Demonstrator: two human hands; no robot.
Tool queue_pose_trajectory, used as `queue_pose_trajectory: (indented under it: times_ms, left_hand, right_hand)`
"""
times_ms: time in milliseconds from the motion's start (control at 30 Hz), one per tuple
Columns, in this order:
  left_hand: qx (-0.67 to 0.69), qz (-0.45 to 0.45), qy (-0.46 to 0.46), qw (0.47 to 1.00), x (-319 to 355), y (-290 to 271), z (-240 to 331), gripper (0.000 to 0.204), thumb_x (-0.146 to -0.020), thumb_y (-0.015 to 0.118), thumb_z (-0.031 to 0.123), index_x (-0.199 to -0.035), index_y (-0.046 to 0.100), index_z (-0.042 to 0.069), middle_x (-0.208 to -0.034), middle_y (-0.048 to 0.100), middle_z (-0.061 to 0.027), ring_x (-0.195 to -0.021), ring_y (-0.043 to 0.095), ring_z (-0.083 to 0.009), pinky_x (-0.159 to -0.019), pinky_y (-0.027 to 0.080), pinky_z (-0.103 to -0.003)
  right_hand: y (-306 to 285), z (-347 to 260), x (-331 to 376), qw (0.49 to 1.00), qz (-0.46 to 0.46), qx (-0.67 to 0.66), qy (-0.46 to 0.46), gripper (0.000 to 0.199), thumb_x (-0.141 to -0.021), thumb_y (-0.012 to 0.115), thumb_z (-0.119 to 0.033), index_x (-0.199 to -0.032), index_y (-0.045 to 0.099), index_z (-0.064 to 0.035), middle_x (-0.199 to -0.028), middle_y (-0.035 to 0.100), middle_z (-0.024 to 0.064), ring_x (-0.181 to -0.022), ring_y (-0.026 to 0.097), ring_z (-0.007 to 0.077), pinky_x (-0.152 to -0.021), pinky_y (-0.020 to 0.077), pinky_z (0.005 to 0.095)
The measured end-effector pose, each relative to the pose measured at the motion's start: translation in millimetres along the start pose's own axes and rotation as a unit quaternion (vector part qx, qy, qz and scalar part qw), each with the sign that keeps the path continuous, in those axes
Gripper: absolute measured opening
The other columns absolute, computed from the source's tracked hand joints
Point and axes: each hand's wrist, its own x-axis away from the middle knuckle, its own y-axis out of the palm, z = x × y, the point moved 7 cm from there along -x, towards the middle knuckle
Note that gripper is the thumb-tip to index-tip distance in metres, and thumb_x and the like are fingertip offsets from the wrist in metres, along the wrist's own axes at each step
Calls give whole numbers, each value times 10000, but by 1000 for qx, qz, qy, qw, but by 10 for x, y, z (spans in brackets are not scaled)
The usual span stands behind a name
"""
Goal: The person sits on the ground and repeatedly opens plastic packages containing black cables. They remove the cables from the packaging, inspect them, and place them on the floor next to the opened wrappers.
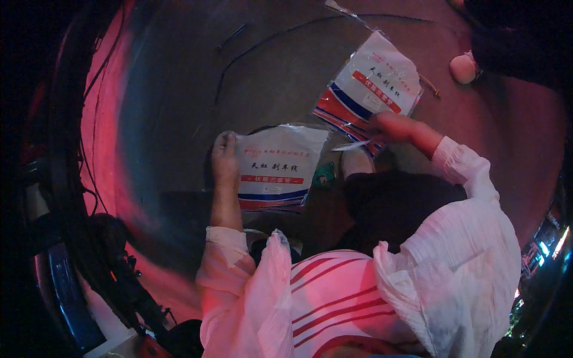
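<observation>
My left hand (225, 154) pinches the left edge of a flat clear-plastic packet (277, 164) with a white, red and blue printed insert. That packet faces up and is held low over the floor, its right side near my other hand. With closed fingers, my right hand (393, 127) grips the lower edge of a second packet (382, 74) of the same look, tilted and farther off to the right. A thin cable with a pale end (343, 9) runs out past its top. Another cable end (431, 88) shows at its right side. What lies inside the packets is mostly hidden.
A small green object (324, 175) lies on the floor between the packet and my shoe (357, 161). Another person's foot (464, 68) is at the upper right. Dark cables and machine-like parts (113, 250) line the left side. Bright lights (543, 247) glow at the right.
</observation>
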Motion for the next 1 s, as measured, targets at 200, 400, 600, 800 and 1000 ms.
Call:
queue_pose_trajectory:
  times_ms: [200,400,600,800,1000]
  left_hand:
    - [-46,-99,1,994,23,407,339,226,-899,543,189,-1033,586,12,-944,618,-59,-880,544,-134,-805,418,-267]
    - [-121,72,98,985,-86,-40,150,348,-888,567,210,-1176,518,21,-1118,578,-117,-982,552,-218,-848,422,-307]
    - [196,149,-270,931,406,-487,-954,470,-907,520,338,-1254,456,28,-1192,544,-117,-1082,506,-237,-909,394,-359]
    - [273,44,-221,935,529,-311,-1360,502,-926,456,397,-1266,461,27,-1251,508,-119,-1118,484,-258,-920,377,-353]
    - [-184,202,-42,961,510,-603,-999,402,-929,458,313,-1117,552,-29,-1080,601,-217,-961,587,-315,-818,431,-349]
  right_hand:
    - [-432,-898,-790,977,147,-141,-59,231,-839,583,-182,-969,608,8,-848,606,180,-790,598,291,-706,465,381]
    - [-379,-1006,-1036,963,202,-147,-106,241,-868,536,-214,-969,590,-1,-864,619,211,-781,590,386,-684,468,402]
    - [-426,-759,-875,953,202,-225,-24,230,-897,496,-172,-989,580,21,-856,599,153,-793,576,231,-731,448,338]
    - [-250,-337,-885,898,216,-378,68,276,-930,469,-228,-1028,571,9,-843,580,46,-744,517,144,-684,425,269]
    - [-52,-284,-896,821,217,-512,131,278,-934,470,-233,-1075,556,-9,-788,539,3,-664,468,92,-590,371,220]
